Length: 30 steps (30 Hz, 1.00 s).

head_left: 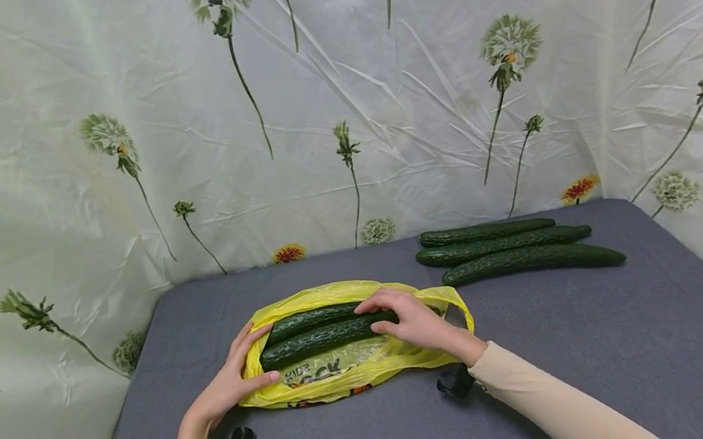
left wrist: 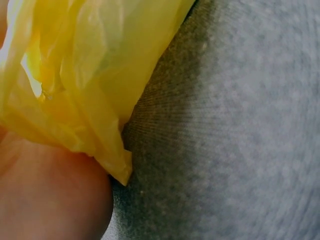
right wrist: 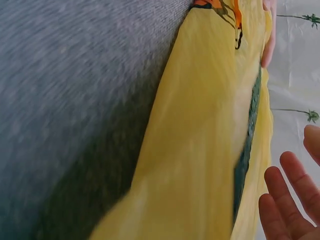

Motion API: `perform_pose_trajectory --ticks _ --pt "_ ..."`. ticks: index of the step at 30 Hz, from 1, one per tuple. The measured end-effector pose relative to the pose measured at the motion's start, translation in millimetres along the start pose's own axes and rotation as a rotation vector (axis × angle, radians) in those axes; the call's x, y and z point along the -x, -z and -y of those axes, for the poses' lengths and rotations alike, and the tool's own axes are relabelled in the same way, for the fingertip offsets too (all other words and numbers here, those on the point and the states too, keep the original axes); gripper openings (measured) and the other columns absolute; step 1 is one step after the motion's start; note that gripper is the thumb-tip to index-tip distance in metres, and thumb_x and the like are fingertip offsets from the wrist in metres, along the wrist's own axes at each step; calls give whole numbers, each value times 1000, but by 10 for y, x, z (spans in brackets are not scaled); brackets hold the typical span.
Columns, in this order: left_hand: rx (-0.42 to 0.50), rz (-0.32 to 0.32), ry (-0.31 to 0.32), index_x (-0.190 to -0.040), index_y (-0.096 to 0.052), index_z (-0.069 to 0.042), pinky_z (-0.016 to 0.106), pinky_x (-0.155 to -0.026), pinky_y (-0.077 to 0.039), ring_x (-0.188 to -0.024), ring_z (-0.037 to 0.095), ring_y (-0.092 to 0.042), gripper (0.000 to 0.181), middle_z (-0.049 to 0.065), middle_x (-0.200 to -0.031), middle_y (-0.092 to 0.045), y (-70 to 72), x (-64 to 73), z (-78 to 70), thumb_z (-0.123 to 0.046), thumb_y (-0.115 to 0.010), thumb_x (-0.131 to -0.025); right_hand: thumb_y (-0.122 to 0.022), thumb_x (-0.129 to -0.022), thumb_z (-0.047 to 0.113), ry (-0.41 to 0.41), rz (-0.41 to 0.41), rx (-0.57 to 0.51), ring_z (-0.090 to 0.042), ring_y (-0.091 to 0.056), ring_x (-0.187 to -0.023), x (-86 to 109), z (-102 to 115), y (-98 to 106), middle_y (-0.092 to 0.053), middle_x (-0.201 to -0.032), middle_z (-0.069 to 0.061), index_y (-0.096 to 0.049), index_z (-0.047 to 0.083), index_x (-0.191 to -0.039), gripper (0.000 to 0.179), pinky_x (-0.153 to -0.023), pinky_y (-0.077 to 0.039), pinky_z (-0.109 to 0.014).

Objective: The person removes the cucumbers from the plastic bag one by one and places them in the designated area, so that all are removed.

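Observation:
A yellow plastic bag point(head_left: 353, 388) lies on its side on the grey table, its mouth spread upward. Two long dark green cucumbers point(head_left: 317, 342) lie side by side in it. My left hand point(head_left: 227, 379) holds the bag's left end, fingers over the far rim and thumb over the near one. In the left wrist view, yellow plastic point(left wrist: 110, 65) hangs close against the skin. Over the right part of the cucumbers is my right hand point(head_left: 415, 322), its fingers spread and loosely bent. The right wrist view shows these fingers point(right wrist: 285, 200) apart, with nothing between them.
Three more cucumbers point(head_left: 528, 261) lie in a row at the table's back right. A bag handle point(head_left: 461, 302) loops out at the bag's right end. Behind the grey table point(head_left: 626, 336) hangs a pale curtain point(head_left: 334, 81) with a dandelion print.

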<state>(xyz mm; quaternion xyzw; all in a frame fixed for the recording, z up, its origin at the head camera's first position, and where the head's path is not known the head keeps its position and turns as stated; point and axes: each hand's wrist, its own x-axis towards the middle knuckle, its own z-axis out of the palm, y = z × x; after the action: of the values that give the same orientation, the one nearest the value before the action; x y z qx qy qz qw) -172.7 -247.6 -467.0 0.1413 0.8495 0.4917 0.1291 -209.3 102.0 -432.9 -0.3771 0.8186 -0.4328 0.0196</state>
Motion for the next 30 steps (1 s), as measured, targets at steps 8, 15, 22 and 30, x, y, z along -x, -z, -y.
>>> perform_pose_trajectory --ticks 8,15,22,30 --pt "3 0 -13 -150 -30 -23 78 -94 -11 -139 48 6 72 13 -158 9 -2 1 10 -23 -69 -89 -63 -92 3 -34 15 -37 -24 -55 -111 -61 -5 -126 -61 -120 -7 -62 4 -122 30 -93 -43 -43" --pt "5 -3 -15 -150 -30 -22 78 -93 -11 -139 48 6 73 13 -158 9 -2 8 22 -23 -69 -89 -63 -91 3 -90 40 -44 -23 -50 -119 -132 -5 -231 -60 -123 -5 -62 6 -122 31 -99 -39 -42" --pt "0 -6 -8 -150 -30 -22 78 -94 -10 -139 48 6 73 13 -158 9 -3 3 18 -24 -69 -88 -65 -91 7 -125 67 41 -24 -47 -123 -184 -5 -300 -58 -126 -4 -62 11 -124 33 -102 -37 -43" --pt "3 -6 -11 -150 -30 -22 78 -94 -10 -139 48 7 74 13 -158 9 -4 4 22 -23 -70 -88 -67 -89 7 -109 98 152 -25 -48 -120 -204 -4 -345 -58 -127 -4 -62 15 -126 38 -106 -30 -46"
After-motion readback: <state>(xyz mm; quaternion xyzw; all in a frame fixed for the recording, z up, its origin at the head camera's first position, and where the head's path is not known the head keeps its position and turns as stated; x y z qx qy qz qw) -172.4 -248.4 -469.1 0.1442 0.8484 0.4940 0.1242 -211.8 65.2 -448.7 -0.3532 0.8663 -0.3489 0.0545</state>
